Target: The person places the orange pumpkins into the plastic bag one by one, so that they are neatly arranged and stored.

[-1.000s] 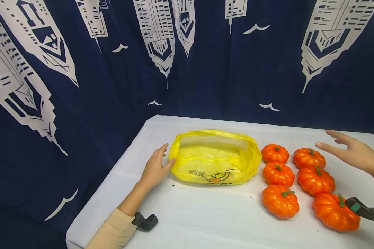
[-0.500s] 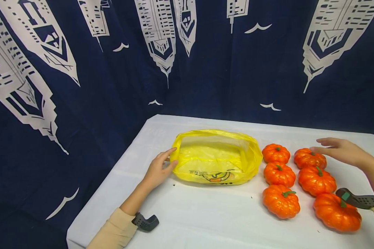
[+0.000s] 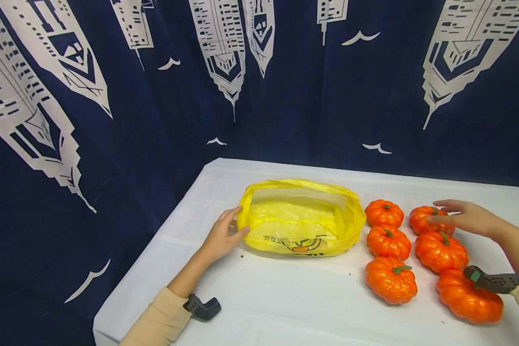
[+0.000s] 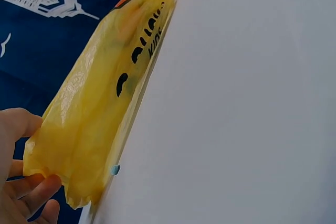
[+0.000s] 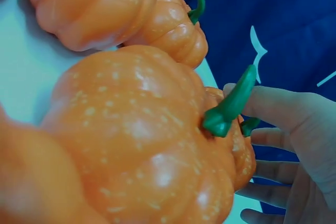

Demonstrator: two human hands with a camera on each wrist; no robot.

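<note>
Yellow plastic bag (image 3: 300,244), mouth open, six glossy orange pumpkins (image 3: 438,253), green-stemmed, in two rows beside it

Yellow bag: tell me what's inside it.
Inside the yellow bag, only its own plastic walls and bottom show. The part just behind its near side is covered, so anything there cannot be seen.

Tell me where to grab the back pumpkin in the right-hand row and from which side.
Likely the back pumpkin is best gripped around its rounded, ribbed sides, coming from the right: the middle pumpkin crowds its near side, and its stem is small.
</note>
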